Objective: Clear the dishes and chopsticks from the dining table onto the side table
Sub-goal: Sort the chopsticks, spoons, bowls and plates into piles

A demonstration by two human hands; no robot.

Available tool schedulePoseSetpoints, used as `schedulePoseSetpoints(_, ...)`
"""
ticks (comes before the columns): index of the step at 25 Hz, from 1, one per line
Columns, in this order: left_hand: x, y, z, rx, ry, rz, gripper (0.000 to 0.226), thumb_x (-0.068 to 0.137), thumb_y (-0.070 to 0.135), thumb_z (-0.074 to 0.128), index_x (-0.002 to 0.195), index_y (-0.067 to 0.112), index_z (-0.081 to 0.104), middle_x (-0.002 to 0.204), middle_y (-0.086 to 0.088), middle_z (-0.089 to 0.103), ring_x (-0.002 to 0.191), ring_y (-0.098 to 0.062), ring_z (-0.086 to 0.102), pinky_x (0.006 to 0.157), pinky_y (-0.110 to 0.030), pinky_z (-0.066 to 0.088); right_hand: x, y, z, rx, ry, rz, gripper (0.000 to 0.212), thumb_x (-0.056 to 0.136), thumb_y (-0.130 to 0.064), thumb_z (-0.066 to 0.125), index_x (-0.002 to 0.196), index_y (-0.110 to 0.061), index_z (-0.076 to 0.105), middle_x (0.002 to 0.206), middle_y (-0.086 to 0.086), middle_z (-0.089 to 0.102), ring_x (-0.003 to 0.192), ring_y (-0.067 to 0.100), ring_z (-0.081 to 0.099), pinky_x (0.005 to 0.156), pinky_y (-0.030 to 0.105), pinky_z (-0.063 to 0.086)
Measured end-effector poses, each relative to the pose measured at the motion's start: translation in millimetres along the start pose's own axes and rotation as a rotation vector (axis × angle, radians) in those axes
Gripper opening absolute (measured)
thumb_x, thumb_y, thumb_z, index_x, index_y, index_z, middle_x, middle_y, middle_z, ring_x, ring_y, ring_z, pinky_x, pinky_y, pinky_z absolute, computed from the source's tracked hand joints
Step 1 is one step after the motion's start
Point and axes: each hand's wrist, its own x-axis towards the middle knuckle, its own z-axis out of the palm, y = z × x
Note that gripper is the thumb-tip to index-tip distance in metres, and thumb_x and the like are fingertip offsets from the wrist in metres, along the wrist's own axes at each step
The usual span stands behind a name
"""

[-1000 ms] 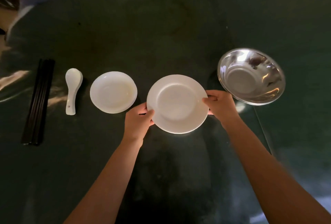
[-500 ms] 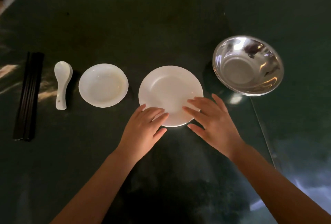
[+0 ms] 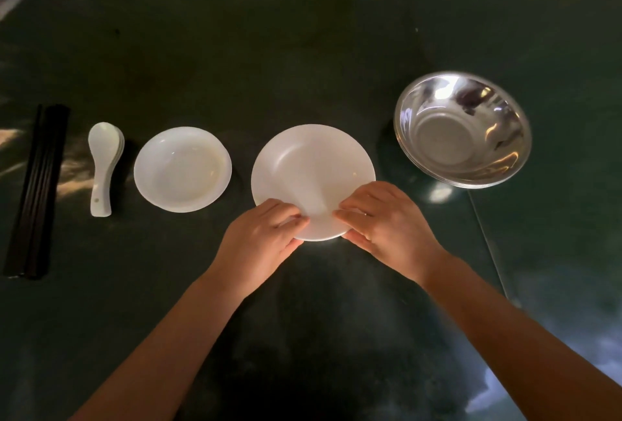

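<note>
I have both hands on the near edge of the white plate (image 3: 311, 171): my left hand (image 3: 266, 235) curls over the rim with the fingertips on top and the thumb tucked under, and my right hand (image 3: 387, 218) does the same just beside it, so the two pinches almost meet at the plate's near lip. The plate sits on the dark table (image 3: 235, 50), and I judge it is not lifted yet.

The risk I see is in the hold itself. Both pinches are crowded on one side, so if I raise it like this the far edge may droop and the smooth rim may slide out of my fingers. Spreading my hands to opposite sides would steady it.

The plate holds nothing. Left of my grip the small dish (image 3: 182, 168) is also bare, then the white spoon (image 3: 103, 164), then the black chopsticks (image 3: 37, 191) farthest out. To the right, well apart, the steel bowl (image 3: 462, 129) shows only reflections inside. A careless swing either way could knock these. The side table is not in view.
</note>
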Motion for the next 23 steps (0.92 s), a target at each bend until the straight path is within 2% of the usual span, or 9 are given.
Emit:
schedulePoseSetpoints(9,35.4,-20.5,-1.6,0.044,-0.015,-0.119,0.033,0.064,0.011,0.081,0.095,0.009,0.071,0.092,-0.007,0.070,0.085,-0.024,0.067,0.065,-0.032,0.056,36.8,25.7,7.1,0.035,-0.019,0.098,0.029,0.064,-0.016,0.080,0.092,-0.011,0.071,0.091,0.006,0.072,0.088,0.028,0.066,0.083,0.040,0.055)
schedulePoseSetpoints(17,42.9,-28.5,1.0,0.038,-0.006,-0.090,0.034,0.064,0.014,0.082,0.097,0.010,0.072,0.094,-0.008,0.070,0.086,-0.025,0.067,0.071,-0.032,0.056,44.6,30.7,5.8,0.052,-0.047,0.105,0.028,0.066,-0.014,0.079,0.093,-0.009,0.071,0.092,0.008,0.071,0.089,0.027,0.065,0.078,0.038,0.056)
schedulePoseSetpoints(20,44.3,-25.0,-2.7,0.031,-0.030,-0.116,0.038,0.067,0.015,0.080,0.103,0.009,0.069,0.098,-0.009,0.070,0.090,-0.026,0.068,0.076,-0.034,0.055,49.8,27.0,1.0,0.036,-0.133,0.137,0.028,0.069,-0.014,0.076,0.096,-0.008,0.070,0.096,0.009,0.070,0.092,0.030,0.064,0.084,0.042,0.054)
schedulePoseSetpoints(23,34.4,-16.8,-15.9,0.040,0.011,-0.151,0.050,0.075,0.022,0.075,0.121,0.009,0.059,0.109,-0.011,0.069,0.099,-0.026,0.066,0.088,-0.036,0.051,58.0,9.7,-7.2,-0.026,-0.215,0.212,0.033,0.074,-0.019,0.072,0.105,-0.011,0.067,0.109,0.011,0.067,0.103,0.032,0.061,0.094,0.045,0.046)
